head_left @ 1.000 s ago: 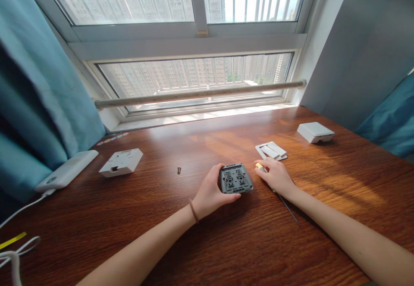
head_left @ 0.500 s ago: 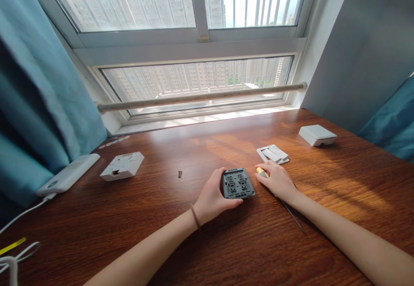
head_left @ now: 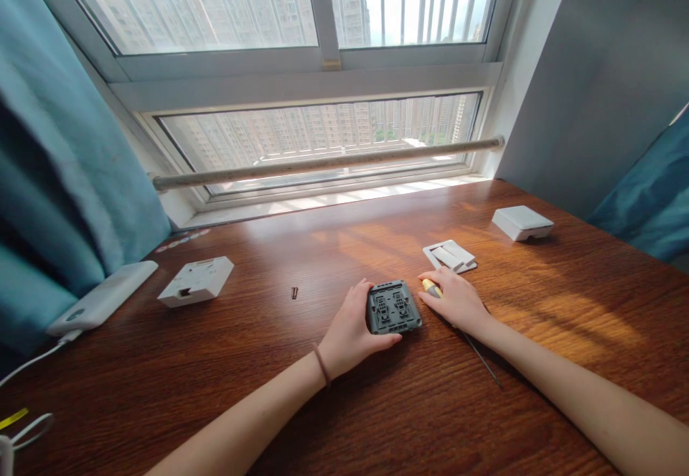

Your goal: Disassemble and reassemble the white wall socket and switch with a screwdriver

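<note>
My left hand grips the left edge of a dark grey light switch module, thumb along its near side and fingers behind it. The module's face with two rocker mechanisms points up towards me. To its right, my right hand is closed on a screwdriver by its yellow and grey handle. The screwdriver's long thin shaft points back towards me under the wrist. Just beyond the right hand lies a white switch frame with loose rocker covers. Small dark screws lie left of the module.
A white box stands on the left of the brown wooden table, near a white power bank with a cable. Another white box is at the far right. A window with a rail borders the far edge.
The whole view has shifted slightly, so things appear a little further left. Both hands keep their holds, and nothing has been taken or let go.
</note>
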A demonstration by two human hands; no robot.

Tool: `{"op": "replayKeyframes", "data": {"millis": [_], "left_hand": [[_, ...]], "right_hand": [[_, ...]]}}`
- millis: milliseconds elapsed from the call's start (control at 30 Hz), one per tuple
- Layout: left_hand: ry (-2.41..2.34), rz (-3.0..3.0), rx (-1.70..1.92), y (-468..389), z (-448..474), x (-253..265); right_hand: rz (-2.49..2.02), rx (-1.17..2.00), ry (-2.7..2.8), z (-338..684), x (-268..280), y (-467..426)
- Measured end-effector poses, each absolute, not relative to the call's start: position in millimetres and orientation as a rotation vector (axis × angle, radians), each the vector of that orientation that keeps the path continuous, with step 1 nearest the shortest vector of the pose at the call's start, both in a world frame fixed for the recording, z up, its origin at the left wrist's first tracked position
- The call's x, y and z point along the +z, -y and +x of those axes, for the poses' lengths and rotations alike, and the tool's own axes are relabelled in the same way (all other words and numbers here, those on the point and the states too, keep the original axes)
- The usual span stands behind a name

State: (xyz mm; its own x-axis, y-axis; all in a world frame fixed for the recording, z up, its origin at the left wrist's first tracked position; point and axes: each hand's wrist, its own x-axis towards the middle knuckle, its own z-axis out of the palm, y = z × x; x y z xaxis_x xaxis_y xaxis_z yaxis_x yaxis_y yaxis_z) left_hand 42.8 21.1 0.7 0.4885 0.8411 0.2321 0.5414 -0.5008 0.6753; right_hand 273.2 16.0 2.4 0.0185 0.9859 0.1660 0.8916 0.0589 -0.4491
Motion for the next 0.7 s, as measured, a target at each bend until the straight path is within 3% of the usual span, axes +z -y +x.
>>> {"op": "replayKeyframes", "data": {"millis": [700], "left_hand": [[-1.178,2.321,0.563,-24.8,41.0,-3.3]], "right_hand": [[-1.836,0.246,1.832,277.1,1.1,-19.8]]}}
